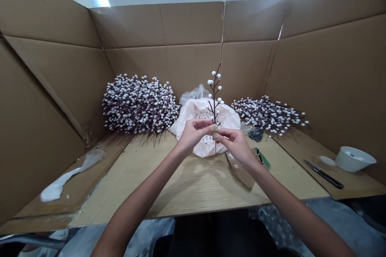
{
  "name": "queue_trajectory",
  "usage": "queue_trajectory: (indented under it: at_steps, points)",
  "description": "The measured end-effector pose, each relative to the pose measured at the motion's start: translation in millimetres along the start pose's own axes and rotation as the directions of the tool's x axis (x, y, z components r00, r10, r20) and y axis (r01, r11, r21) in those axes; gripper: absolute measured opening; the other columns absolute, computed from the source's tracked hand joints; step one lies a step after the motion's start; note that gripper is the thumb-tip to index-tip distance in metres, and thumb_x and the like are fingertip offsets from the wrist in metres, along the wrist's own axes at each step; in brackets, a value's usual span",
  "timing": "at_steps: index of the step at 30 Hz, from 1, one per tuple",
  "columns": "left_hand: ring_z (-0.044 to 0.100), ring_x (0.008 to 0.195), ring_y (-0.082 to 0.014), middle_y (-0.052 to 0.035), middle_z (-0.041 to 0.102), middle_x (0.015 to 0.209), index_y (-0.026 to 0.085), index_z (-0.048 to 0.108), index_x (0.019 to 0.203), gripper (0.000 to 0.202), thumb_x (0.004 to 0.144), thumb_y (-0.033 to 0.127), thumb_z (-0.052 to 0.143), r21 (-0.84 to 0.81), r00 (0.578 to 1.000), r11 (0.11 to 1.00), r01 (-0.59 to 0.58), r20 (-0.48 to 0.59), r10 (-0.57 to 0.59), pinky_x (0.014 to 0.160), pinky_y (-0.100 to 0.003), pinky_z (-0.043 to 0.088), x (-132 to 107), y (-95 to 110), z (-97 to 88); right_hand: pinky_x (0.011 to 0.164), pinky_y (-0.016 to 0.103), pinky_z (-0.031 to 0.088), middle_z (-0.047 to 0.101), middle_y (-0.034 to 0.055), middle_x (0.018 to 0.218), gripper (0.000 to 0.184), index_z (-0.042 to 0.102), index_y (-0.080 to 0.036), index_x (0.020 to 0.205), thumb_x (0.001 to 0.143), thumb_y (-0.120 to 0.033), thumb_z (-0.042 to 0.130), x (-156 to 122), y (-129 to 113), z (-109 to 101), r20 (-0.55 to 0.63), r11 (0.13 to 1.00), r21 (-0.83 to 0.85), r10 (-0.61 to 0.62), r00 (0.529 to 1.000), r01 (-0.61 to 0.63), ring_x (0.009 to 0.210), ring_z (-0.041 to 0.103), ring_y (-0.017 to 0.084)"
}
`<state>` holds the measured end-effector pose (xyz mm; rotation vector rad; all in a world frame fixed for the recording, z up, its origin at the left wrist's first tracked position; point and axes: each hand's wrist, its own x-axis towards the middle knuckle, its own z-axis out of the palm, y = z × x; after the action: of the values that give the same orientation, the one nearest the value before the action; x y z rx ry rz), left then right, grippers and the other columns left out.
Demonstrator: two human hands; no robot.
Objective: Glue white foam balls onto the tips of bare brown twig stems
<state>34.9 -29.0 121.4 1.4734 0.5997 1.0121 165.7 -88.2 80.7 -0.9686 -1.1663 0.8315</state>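
My left hand (193, 133) and my right hand (234, 143) meet at a thin dark stem (214, 106) of an artificial berry spray, pinching it from either side. A short tan wrapping (214, 129) shows at the pinch, but I cannot tell whether it lies on the stem or on a finger. White round berries (214, 84) stand on the spray's twigs above my fingers. Behind my hands lies an open white plastic bag (226, 118) holding loose white berries (204, 115).
Large heaps of finished berry sprays lie at left (140, 104) and right (268, 114). A white bowl (354, 159) and a dark-handled knife (324, 174) sit at right. A green strip (261, 158) and a white cloth (60, 184) lie on the cardboard (193, 184), walled by cardboard sheets (193, 24).
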Motion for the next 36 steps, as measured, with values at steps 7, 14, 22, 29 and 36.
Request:
queue_trajectory:
  at_steps: [7, 14, 22, 29, 36]
  points:
    - [0.059, 0.062, -0.0093, -0.0015, 0.065, 0.068, 0.010, 0.066, 0.071, 0.020, 0.059, 0.021, 0.078, -0.064, 0.987, 0.991, -0.120, -0.119, 0.112, 0.062, -0.022, 0.048, 13.8, 23.1, 4.5, 0.076, 0.030, 0.052, 0.074, 0.0067, 0.094, 0.033, 0.073, -0.018, 0.096, 0.072, -0.040, 0.074, 7.5, -13.0, -10.4, 0.008, 0.999, 0.018, -0.035, 0.999, 0.034, 0.084, 0.066, 0.018]
    - [0.058, 0.064, -0.0080, -0.0004, 0.066, 0.068, 0.014, 0.069, 0.070, 0.015, 0.060, 0.020, 0.077, -0.060, 0.930, 0.947, -0.315, -0.221, 0.295, 0.064, -0.021, 0.048, 25.2, 54.9, 5.2, 0.067, 0.026, 0.051, 0.068, 0.0039, 0.075, 0.024, 0.067, -0.016, 0.078, 0.071, -0.039, 0.069, 42.9, -10.4, -33.7, -0.038, 0.994, -0.095, -0.049, 0.998, 0.046, 0.073, 0.064, 0.015]
    - [0.059, 0.070, -0.0095, -0.0011, 0.068, 0.079, 0.018, 0.069, 0.073, 0.014, 0.060, 0.019, 0.074, -0.133, 0.938, 0.934, -0.333, -0.151, 0.313, 0.066, -0.022, 0.050, 25.5, 65.4, 11.3, 0.057, 0.024, 0.046, 0.064, 0.0029, 0.064, 0.020, 0.064, -0.014, 0.070, 0.072, -0.033, 0.057, 89.5, 33.0, -24.9, 0.112, 0.950, -0.314, 0.040, 0.993, -0.002, 0.059, 0.058, 0.013]
    - [0.060, 0.069, -0.0090, -0.0010, 0.068, 0.081, 0.018, 0.067, 0.073, 0.014, 0.061, 0.019, 0.071, -0.226, 0.957, 0.931, -0.288, -0.095, 0.273, 0.065, -0.023, 0.051, 24.9, 64.0, 1.7, 0.053, 0.023, 0.042, 0.066, 0.0052, 0.064, 0.017, 0.064, -0.013, 0.071, 0.076, -0.023, 0.052, 108.5, 62.6, -21.2, 0.205, 0.827, -0.560, 0.069, 0.976, 0.059, 0.055, 0.054, 0.012]
    - [0.061, 0.068, -0.0089, -0.0002, 0.069, 0.078, 0.017, 0.068, 0.072, 0.014, 0.059, 0.016, 0.073, -0.306, 0.965, 0.915, -0.264, -0.072, 0.254, 0.064, -0.022, 0.051, 23.3, 63.9, 1.1, 0.059, 0.024, 0.039, 0.064, 0.0017, 0.066, 0.021, 0.070, -0.015, 0.084, 0.065, -0.010, 0.061, 120.5, 68.4, -16.1, 0.340, 0.625, -0.755, 0.111, 0.934, 0.200, 0.059, 0.052, 0.013]
